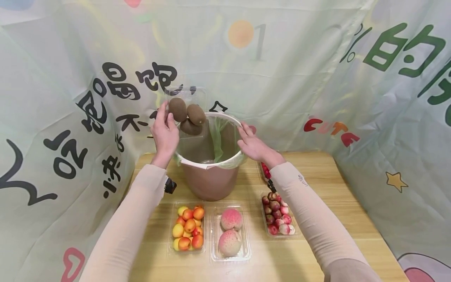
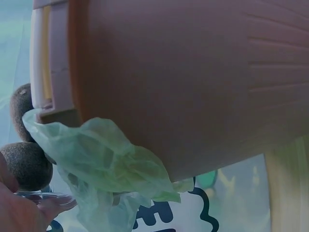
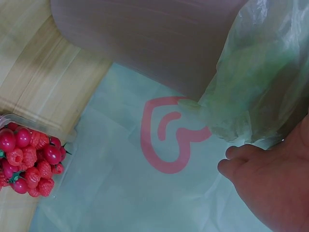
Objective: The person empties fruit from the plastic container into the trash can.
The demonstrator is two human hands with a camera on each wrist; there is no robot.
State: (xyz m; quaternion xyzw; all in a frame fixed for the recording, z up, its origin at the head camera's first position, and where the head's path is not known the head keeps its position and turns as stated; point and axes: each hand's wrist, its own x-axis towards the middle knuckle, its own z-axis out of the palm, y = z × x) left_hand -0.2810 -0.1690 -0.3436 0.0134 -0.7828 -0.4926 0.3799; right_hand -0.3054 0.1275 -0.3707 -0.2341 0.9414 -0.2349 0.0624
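My left hand [image 1: 165, 135] holds a clear plastic box [image 1: 202, 95] of brown kiwis [image 1: 177, 109], tilted over the left side of a trash bin [image 1: 210, 182]. Three kiwis show in the head view; two kiwis [image 2: 28, 166] appear past the rim in the left wrist view. The brownish-pink bin has a white rim ring [image 1: 225, 162] and a thin green bag [image 2: 106, 154] folded over its edge. At the rim's right side, my right hand [image 1: 255, 145] grips the edge; in the right wrist view its curled fingers [image 3: 236, 157] sit beside the bag.
On the wooden table [image 1: 155, 266] in front of the bin stand boxes of yellow-red fruit [image 1: 189, 227] and two peaches [image 1: 230, 231]. Right of them is a box of dark red and pink fruit [image 1: 276, 213]. Raspberries and cherry tomatoes [image 3: 29, 159] lie in another box. Printed cloth [image 1: 282, 90] surrounds the table.
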